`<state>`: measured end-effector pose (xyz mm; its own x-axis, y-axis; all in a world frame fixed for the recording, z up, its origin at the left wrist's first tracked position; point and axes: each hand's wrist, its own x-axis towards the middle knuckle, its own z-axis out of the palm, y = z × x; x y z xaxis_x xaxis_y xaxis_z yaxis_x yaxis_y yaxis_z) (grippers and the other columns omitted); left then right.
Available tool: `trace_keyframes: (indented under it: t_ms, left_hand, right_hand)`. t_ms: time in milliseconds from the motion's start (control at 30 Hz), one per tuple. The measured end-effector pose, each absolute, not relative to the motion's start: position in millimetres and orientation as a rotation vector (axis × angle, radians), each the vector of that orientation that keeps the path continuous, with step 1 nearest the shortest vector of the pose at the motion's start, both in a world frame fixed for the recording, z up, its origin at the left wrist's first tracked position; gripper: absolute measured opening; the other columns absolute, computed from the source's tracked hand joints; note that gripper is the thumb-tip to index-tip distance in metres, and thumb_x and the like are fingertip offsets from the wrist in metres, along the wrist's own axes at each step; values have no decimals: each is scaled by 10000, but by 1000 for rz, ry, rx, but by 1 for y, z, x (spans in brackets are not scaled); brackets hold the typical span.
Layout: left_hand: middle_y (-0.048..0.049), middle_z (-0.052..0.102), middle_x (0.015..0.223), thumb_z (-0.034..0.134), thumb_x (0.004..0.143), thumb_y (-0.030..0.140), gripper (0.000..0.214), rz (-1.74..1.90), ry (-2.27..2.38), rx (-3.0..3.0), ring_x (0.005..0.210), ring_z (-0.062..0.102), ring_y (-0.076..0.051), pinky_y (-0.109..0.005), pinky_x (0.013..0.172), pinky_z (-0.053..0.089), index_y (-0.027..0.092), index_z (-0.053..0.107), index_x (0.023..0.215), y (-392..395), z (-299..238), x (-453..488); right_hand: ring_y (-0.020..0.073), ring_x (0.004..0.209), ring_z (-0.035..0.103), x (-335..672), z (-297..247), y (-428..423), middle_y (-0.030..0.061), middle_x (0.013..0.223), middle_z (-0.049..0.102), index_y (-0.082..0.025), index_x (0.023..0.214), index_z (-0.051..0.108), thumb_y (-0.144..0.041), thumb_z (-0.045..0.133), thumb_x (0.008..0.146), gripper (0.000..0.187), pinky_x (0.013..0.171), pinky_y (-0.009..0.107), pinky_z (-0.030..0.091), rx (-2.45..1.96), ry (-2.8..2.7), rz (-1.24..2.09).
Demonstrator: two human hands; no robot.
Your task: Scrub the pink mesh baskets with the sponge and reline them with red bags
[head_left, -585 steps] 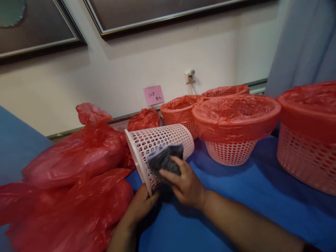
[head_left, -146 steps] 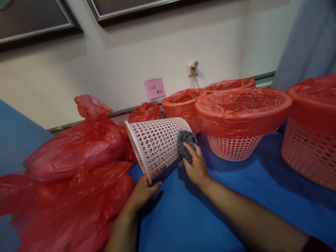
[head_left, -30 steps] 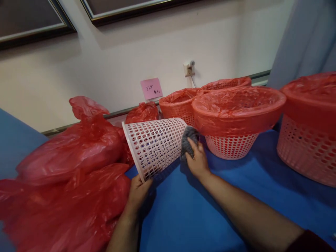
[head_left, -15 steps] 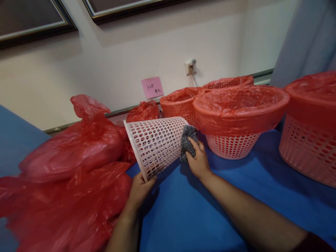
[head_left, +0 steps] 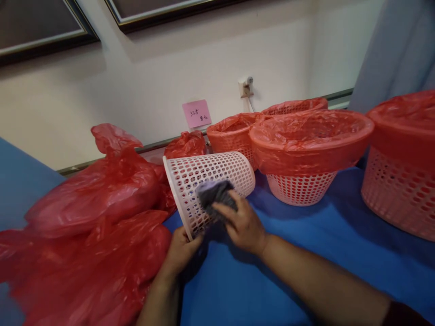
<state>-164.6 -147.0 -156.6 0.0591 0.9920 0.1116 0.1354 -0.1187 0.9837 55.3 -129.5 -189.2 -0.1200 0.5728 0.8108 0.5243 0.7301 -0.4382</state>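
A pale pink perforated wastebasket (head_left: 234,167) lies tipped on its side, its rim toward the left and its base toward the right. My left hand (head_left: 181,249) grips the lower part of that rim, thumb outside and the other fingers partly hidden inside. In my right hand (head_left: 246,224) is a dark grey cleaning cloth (head_left: 217,194), bunched up and pressed against the basket's side near the middle. The cloth is slightly blurred by motion.
Filled red plastic bags (head_left: 102,194) crowd the left. Several bin-lined baskets stand behind and to the right, among them a wide pink one (head_left: 301,188). Blue cloth (head_left: 244,280) covers the table. A pink note (head_left: 197,114) and a socket (head_left: 246,88) are on the wall.
My right hand has moved the cloth leftward along the basket, from its base end to the middle of its side. The left hand keeps its hold on the rim.
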Motion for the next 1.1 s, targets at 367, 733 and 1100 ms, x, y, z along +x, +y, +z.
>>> trace_keyframes:
  t_ms: [367,733,1100]
  left_hand:
    - [-122,812,882,918,638,370,373,1220,1210,1357,808,765,-300,-348,700,629,134,822,911,-143,-163,-164]
    - [-137,823,1008,933,586,285,432,1374,1222,1230,905,780,-294,-331,814,631,129,819,973,-145,-150,-154]
    - [-126,829,1004,950,519,255,455,1382,1253,1203,941,777,-286,-326,882,616,139,834,943,-141,-142,-154]
  right_hand:
    - [305,1335,519,38,-186,-150,103,1539,401,-356,1458,567,-112,614,850,657,1100,513,507,-704,-1908,-2]
    - [345,1420,447,57,-192,-123,157,1540,385,-275,1505,522,-85,579,855,680,1146,574,461,-1115,-1567,70]
    - [345,1409,470,69,-202,-96,189,1485,430,-203,1460,553,-128,544,878,587,1172,587,428,-1284,-1232,281]
